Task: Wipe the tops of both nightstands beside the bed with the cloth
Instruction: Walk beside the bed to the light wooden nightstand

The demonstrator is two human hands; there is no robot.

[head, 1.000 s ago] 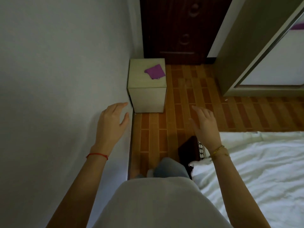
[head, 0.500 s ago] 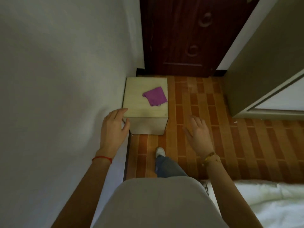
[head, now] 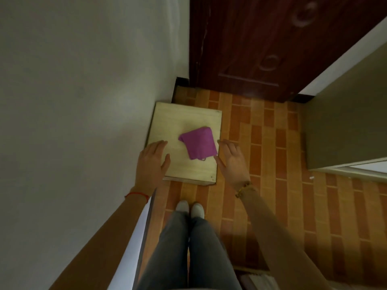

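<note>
Item 1, nightstand [head: 167,130]: pale wooden box set against the wall [head: 83,101] on its left side, on brick-patterned floor [head: 261,164]. Its tabletop carries one thing only.

Item 2, cloth [head: 199,145]: purple, folded to a rough square, lying flat toward the right edge of the tabletop, nearer the front edge than the back. A small loop or tag shows at its front corner. Not yet in either hand.

Item 3, left hand [head: 151,162]: fingers straight and together, holding nothing, over the front-left corner of the tabletop. Whether it touches the wood cannot be told.

Item 4, right hand [head: 232,162]: fingers spread and relaxed, holding nothing, just beside the cloth at the right edge of the tabletop, fingertips close to the fabric.

Item 5, surroundings: dark wooden door [head: 261,42] past the back edge; the person's shoes [head: 189,208] on the floor before the front edge.

Handling note, step in hand: taking up the cloth. Judged best done with the right hand, flattening the palm on the fold rather than bunching it, so a broad face meets the wood. Strokes should then run from the back edge forward, reaching the wall-side edge and all four corners. The left hand may steady the front-left corner, shifting off it so that patch is wiped too.
</note>
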